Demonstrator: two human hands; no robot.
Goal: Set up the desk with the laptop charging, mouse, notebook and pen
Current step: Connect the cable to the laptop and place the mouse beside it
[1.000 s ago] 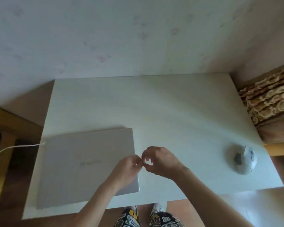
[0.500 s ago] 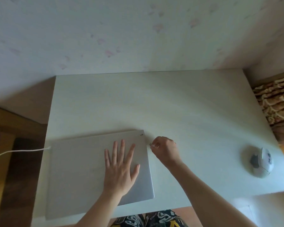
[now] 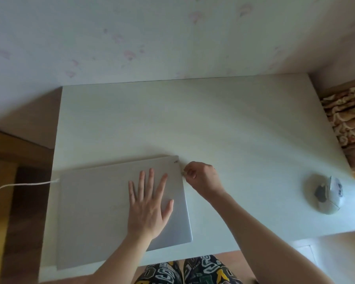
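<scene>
The left hand (image 3: 150,203) has come off the right hand and is now lying flat on the closed laptop (image 3: 103,210), while the right hand (image 3: 201,177) has moved to the laptop's right edge, near the far corner. That suggests the person is steadying the laptop to plug something small into its side, probably the mouse's receiver, though the item is too small to be sure.

The left fingers (image 3: 151,179) are lying straight and spread, pressing the lid and gripping nothing. The right fingers (image 3: 190,173) are curling tight, the tips pinching a tiny pale thing (image 3: 183,173) that is touching the laptop's edge.

Out past the left little finger, a white cable (image 3: 19,185) is meeting the laptop's left edge, so charging looks to be in place. The mouse (image 3: 326,194) is sitting well to the right of the right hand on the desk (image 3: 234,124). No notebook or pen is showing.
</scene>
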